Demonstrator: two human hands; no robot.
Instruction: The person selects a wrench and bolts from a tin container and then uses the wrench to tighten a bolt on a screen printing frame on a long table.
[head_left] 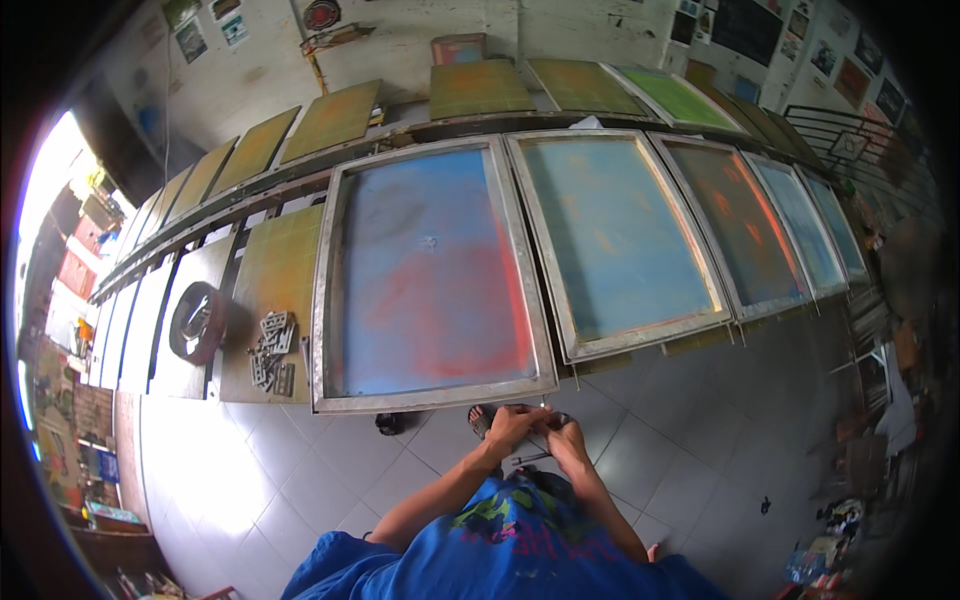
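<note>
My left hand (512, 424) and my right hand (563, 438) meet just below the front right corner of a large silver-framed mesh screen (430, 260), stained blue and red. Both have their fingers closed in a pinch around something small, which the fingers hide. A short thin metal rod (543, 402) stands up at that corner, right above my fingertips. Under my hands a dark thin bar (530, 459) shows; I cannot tell whether a hand holds it.
More framed screens, a pale blue one (610, 230) and an orange-smeared one (730, 220), lie rightward along the table. To the left are a pile of metal hinge-like pieces (272, 350) and a round bowl (198, 322). Yellowish boards (480, 88) line the far row. Grey floor tiles (400, 490) lie below.
</note>
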